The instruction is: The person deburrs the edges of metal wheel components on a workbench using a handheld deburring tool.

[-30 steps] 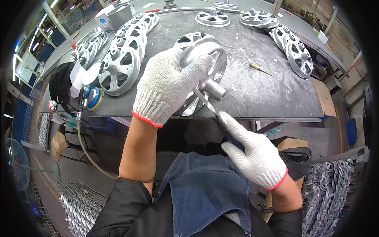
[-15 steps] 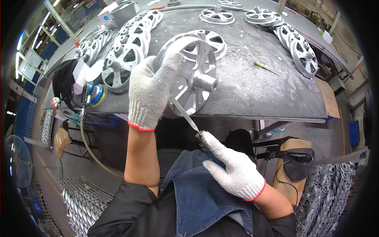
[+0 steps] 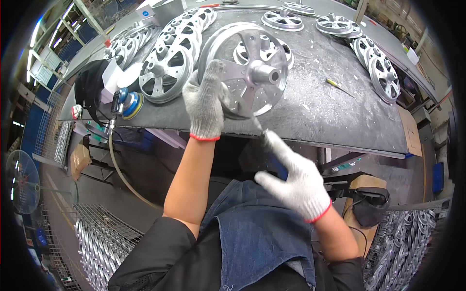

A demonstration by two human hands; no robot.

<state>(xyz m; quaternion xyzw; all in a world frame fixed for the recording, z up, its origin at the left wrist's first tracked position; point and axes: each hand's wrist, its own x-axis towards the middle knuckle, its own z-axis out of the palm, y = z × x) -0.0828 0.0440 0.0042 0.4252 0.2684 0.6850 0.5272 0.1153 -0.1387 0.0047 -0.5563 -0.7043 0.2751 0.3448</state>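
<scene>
My left hand point(image 3: 204, 109), in a white knit glove with a red cuff, grips the rim of a silver spoked metal wheel point(image 3: 248, 89). The wheel is held up tilted above the table's near edge, its hub stub facing right. Below it my right hand point(image 3: 300, 184), gloved likewise, is closed round the handle of a slim flat file point(image 3: 257, 126). The file's blade points up to the wheel's lower rim and is blurred; whether it touches cannot be told. The fingers partly hide the handle.
On the dark table point(image 3: 315, 104) lie rows of similar wheels point(image 3: 167, 72) at left and more wheels point(image 3: 383, 77) at right. A yellow-handled pointed tool point(image 3: 335, 84) lies right of centre. A blue sander point(image 3: 128, 104) with a hose sits at the left edge. Wire bins point(image 3: 104, 247) flank me.
The view has shifted, so the table stands further right. The wheel is turned to face me more. My right hand has risen with the file toward the wheel's lower rim.
</scene>
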